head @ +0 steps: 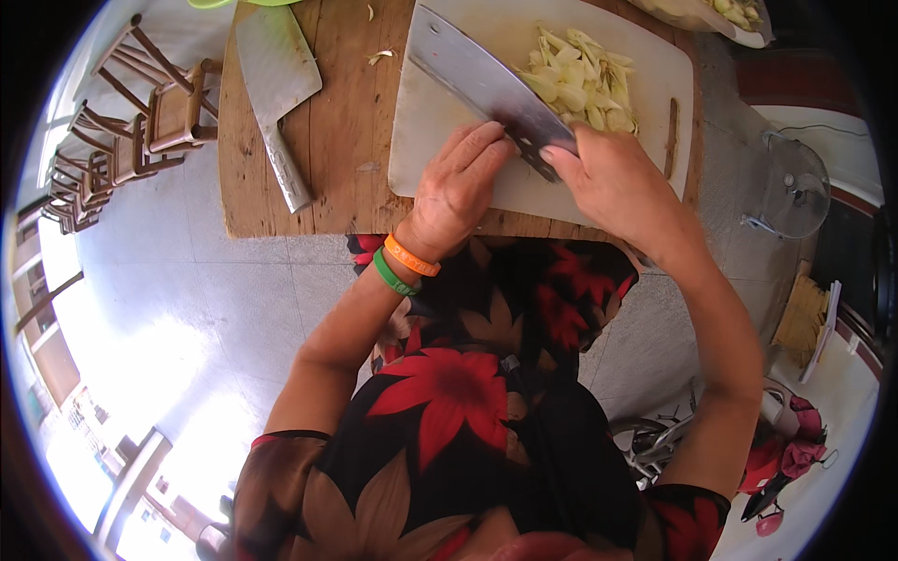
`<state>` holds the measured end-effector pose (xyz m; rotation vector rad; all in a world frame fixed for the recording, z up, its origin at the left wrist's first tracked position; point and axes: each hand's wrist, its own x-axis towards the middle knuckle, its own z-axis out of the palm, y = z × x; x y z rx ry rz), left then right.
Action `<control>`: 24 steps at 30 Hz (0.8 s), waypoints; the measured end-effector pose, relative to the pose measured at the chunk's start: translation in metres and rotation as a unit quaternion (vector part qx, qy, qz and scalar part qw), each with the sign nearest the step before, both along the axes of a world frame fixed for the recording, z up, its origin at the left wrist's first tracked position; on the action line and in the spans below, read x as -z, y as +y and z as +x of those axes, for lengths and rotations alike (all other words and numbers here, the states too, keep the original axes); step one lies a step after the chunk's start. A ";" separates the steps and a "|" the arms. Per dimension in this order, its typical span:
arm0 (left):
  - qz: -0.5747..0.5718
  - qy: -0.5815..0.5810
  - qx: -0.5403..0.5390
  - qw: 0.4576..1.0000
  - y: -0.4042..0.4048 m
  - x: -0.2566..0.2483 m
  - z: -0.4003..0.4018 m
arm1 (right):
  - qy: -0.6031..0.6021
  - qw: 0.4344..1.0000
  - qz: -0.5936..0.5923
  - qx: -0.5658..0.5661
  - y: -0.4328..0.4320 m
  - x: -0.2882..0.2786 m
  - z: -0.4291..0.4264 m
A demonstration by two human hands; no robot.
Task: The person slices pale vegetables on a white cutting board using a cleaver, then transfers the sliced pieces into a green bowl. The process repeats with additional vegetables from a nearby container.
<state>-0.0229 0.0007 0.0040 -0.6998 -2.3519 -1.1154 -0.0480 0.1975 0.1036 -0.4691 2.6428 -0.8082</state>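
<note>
My right hand (617,182) grips a metal cleaver (484,66) at its near right end. The broad blade slants up to the left over a white plastic cutting board (449,151), and its handle is hidden by the hand. Close against the blade's lower side is my left hand (459,179), fingers bent and fingertips down near the board. Whether those fingers pinch something is hidden. A heap of pale yellow-green cut vegetable pieces (586,80) lies on the board beyond the blade. Orange and green wristbands (410,259) circle my left wrist.
A second cleaver (277,70) rests on the wooden table (344,133) at left, beside small peel scraps (379,56). A bag of vegetables (729,15) is at top right. Wooden chairs (175,112) line the left; a fan (796,184) and a bicycle (649,442) stand at right.
</note>
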 end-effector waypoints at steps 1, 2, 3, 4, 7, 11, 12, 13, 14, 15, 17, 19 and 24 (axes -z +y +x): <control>0.002 0.009 0.003 1.000 0.001 0.001 -0.004 | 0.033 0.999 -0.026 0.012 -0.013 0.016 -0.011; 0.005 0.017 0.004 1.000 0.001 0.004 -0.006 | 0.065 0.996 -0.051 0.022 -0.022 0.025 -0.021; 0.006 0.021 0.004 1.000 0.000 0.005 -0.005 | 0.043 0.998 -0.048 0.022 -0.024 0.020 -0.025; 0.003 0.019 0.001 1.000 -0.001 0.006 -0.005 | 0.017 0.999 -0.045 0.021 -0.026 0.011 -0.031; 0.003 0.010 -0.008 1.000 -0.001 0.007 0.000 | 0.033 0.999 -0.034 0.021 -0.006 0.006 -0.016; 0.010 0.013 -0.016 1.000 0.001 0.005 -0.001 | -0.047 0.998 -0.001 0.051 0.028 -0.028 0.014; 0.009 0.017 -0.014 1.000 0.001 0.005 -0.002 | -0.070 0.996 0.009 0.055 0.031 -0.032 0.018; 0.007 0.016 -0.014 1.000 0.000 0.005 -0.002 | -0.074 0.996 0.016 0.056 0.033 -0.032 0.020; 0.005 0.015 -0.014 1.000 0.000 0.005 -0.001 | -0.077 0.995 0.022 0.056 0.034 -0.032 0.021; 0.003 0.013 -0.011 1.000 0.001 0.006 -0.001 | -0.081 0.995 0.028 0.059 0.036 -0.031 0.023; -0.007 0.012 0.008 1.000 -0.002 0.006 0.000 | -0.093 0.994 0.037 0.054 0.025 -0.027 0.016; -0.014 0.016 0.015 1.000 -0.001 0.009 -0.003 | -0.067 0.997 0.035 0.034 0.009 -0.012 0.002; -0.028 0.019 0.017 0.999 -0.002 0.009 -0.003 | 0.026 0.997 -0.056 0.053 -0.013 0.023 -0.024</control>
